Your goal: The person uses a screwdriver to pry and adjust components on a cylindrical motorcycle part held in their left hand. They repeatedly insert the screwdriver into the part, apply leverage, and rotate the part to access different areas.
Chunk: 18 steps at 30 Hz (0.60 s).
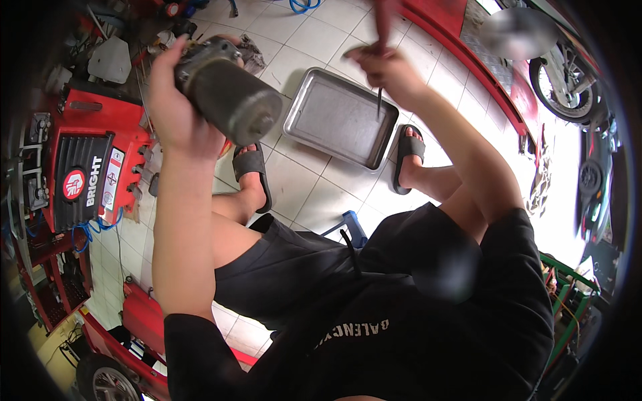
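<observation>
We grip a dark motor [234,97] in our left hand [179,123], up above the tiled floor [294,180], past the tray's [334,117] left edge in our view. Our right hand [394,77], blurred, is closed round a red-handled tool [382,30], its thin shaft pointing down in front of the tray near its right edge. The tray lies between our left sandal [251,160] and right sandal [403,164].

Both forearms [182,234] stretch forward, the left hand [172,115] cupped, the right hand [394,75] clenched.
</observation>
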Each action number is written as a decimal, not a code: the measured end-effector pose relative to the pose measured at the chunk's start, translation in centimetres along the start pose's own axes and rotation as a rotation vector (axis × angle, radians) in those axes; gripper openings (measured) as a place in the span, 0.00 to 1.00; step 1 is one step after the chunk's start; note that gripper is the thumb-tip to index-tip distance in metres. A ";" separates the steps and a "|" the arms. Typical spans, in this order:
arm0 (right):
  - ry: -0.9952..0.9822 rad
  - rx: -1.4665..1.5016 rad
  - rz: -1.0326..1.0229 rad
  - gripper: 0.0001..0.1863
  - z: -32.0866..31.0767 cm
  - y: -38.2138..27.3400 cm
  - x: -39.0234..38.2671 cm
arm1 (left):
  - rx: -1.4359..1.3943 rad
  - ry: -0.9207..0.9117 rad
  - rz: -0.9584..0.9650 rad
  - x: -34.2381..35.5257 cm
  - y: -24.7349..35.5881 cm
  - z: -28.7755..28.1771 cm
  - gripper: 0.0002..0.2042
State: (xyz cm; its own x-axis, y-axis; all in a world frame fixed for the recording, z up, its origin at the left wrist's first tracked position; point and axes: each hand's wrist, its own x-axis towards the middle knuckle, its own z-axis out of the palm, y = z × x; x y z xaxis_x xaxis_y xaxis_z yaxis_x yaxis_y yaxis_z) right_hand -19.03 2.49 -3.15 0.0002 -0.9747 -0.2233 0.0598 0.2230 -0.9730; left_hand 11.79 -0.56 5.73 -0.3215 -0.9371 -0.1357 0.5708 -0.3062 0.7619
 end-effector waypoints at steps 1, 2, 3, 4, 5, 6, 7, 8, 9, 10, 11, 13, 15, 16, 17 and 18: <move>-0.033 -0.131 0.168 0.16 -0.4 3.4 1.7 | -0.019 0.062 0.015 0.1 0.3 0.5 0.27; 0.185 -0.485 0.351 0.22 0.8 7.1 3.2 | -0.034 0.131 0.036 0.1 0.5 1.0 0.27; 0.139 -0.584 0.416 0.23 1.4 11.1 4.9 | -0.047 0.165 0.056 -0.1 0.8 1.1 0.28; 0.100 -0.684 0.487 0.25 1.6 15.2 6.1 | -0.088 0.197 0.050 -0.1 0.9 1.2 0.28; 0.123 -0.741 0.535 0.23 2.5 18.8 7.1 | -0.125 0.234 0.043 -0.1 1.1 1.1 0.28; 0.145 -0.797 0.580 0.22 3.5 21.8 8.1 | -0.162 0.270 0.039 -0.1 1.2 0.9 0.29; 0.200 -0.793 0.640 0.21 4.4 24.4 9.2 | -0.126 0.274 0.040 -0.1 1.2 0.4 0.29; 0.255 -0.787 0.703 0.19 5.3 26.8 10.1 | -0.126 0.227 0.021 -0.2 1.3 -0.2 0.29; 0.318 -0.795 0.711 0.18 6.0 29.0 10.7 | -0.129 0.182 0.002 -0.3 1.4 -0.9 0.29; 0.366 -0.765 0.721 0.18 6.5 30.7 11.4 | -0.129 0.134 -0.018 -0.2 1.6 -1.6 0.29; 0.413 -0.733 0.727 0.18 7.1 31.8 12.1 | -0.153 0.084 -0.073 -0.2 2.2 -2.4 0.29; 0.475 -0.682 0.742 0.18 8.4 33.3 13.6 | -0.117 0.086 -0.116 -0.4 2.9 -3.3 0.30; 0.521 -0.649 0.701 0.17 8.8 33.6 14.8 | -0.074 0.152 -0.096 -0.1 3.3 -3.6 0.30; 0.543 -0.630 0.673 0.17 9.0 33.6 15.6 | -0.062 0.152 -0.082 0.2 3.7 -3.9 0.30; 0.546 -0.642 0.686 0.17 9.1 33.7 16.0 | -0.050 0.152 -0.069 0.6 4.1 -4.1 0.30; 0.551 -0.654 0.699 0.18 9.2 33.7 16.1 | -0.053 0.159 -0.087 1.1 4.3 -4.3 0.30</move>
State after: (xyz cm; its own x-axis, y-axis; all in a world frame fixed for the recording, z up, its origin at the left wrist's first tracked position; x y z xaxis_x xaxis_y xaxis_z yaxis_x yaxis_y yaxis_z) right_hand -7.82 -5.82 -39.01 -0.6265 -0.5277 -0.5736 -0.3195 0.8451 -0.4286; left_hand 17.15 -3.60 6.11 -0.2507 -0.9200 -0.3012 0.5862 -0.3919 0.7091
